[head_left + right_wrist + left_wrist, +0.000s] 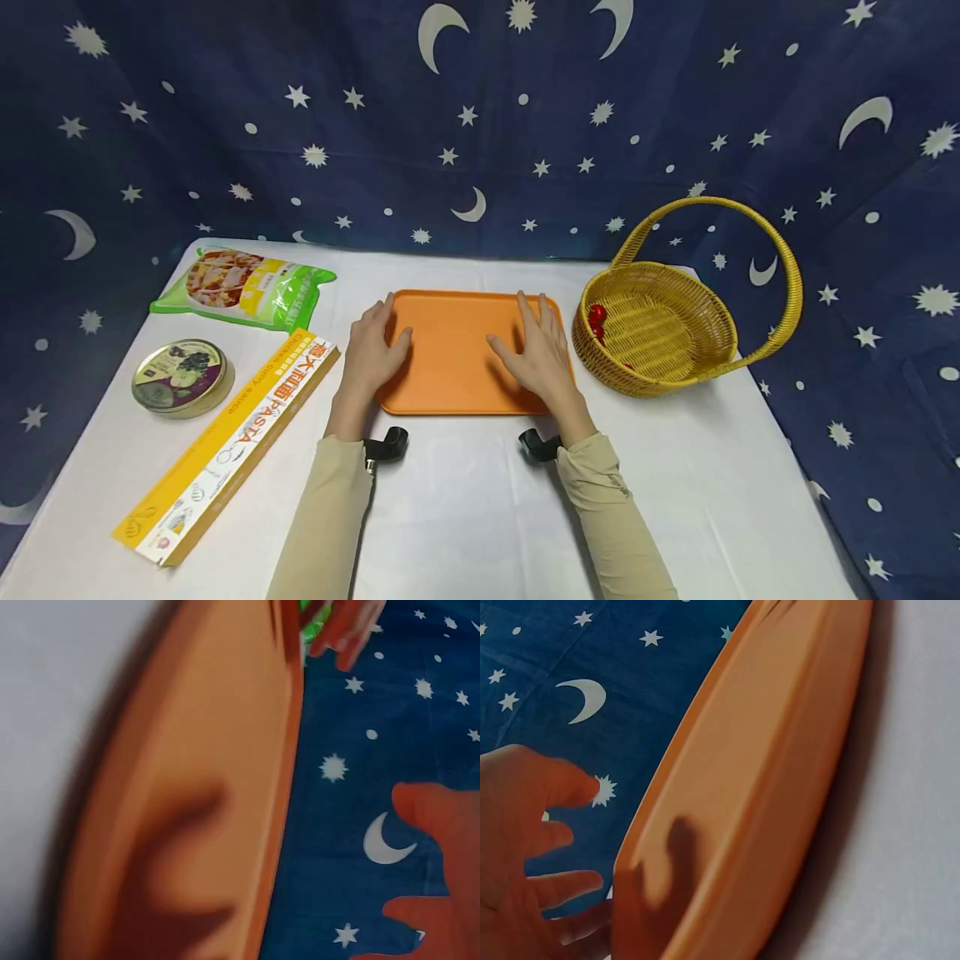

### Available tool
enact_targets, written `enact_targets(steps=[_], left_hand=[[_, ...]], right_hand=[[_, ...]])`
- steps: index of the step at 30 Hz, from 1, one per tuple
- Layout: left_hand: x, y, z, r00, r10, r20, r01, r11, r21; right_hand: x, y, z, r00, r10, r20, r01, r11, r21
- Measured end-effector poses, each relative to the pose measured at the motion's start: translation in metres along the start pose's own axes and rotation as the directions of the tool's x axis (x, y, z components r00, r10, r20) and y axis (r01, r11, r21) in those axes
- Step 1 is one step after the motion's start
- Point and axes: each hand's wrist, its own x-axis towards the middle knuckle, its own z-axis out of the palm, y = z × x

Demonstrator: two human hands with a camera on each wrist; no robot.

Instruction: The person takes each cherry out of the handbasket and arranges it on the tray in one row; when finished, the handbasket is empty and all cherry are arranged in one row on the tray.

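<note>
An orange rectangular tray lies on the white table in the head view. At its left edge is my left hand, fingers spread, the thumb reaching over the tray. My right hand overlaps the tray's right side, its fingers extended and parted. Both hands hold nothing. In the left wrist view, the left hand shows loosely spread fingers near the tray's rim. The right wrist view has the right hand with thumb and fingers apart, and a hand shadow falls on the tray.
A yellow wicker basket with a tall handle stands right of the tray, small red round items inside. On the left are a green food bag, a round tin and a long pasta box. A starry navy cloth hangs behind.
</note>
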Motion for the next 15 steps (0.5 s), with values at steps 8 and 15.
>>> enact_targets(steps=[8, 15], left_hand=[[-0.001, -0.009, 0.000, 0.998, 0.000, -0.061, -0.003, 0.999, -0.042], [-0.002, -0.016, -0.005, 0.999, -0.030, -0.031, 0.028, 0.997, -0.073]], right_hand=[[0.014, -0.002, -0.048, 0.994, 0.002, -0.110, 0.016, 0.987, 0.161], [0.034, 0.022, -0.108, 0.994, 0.083, -0.065, -0.067, 0.973, 0.220]])
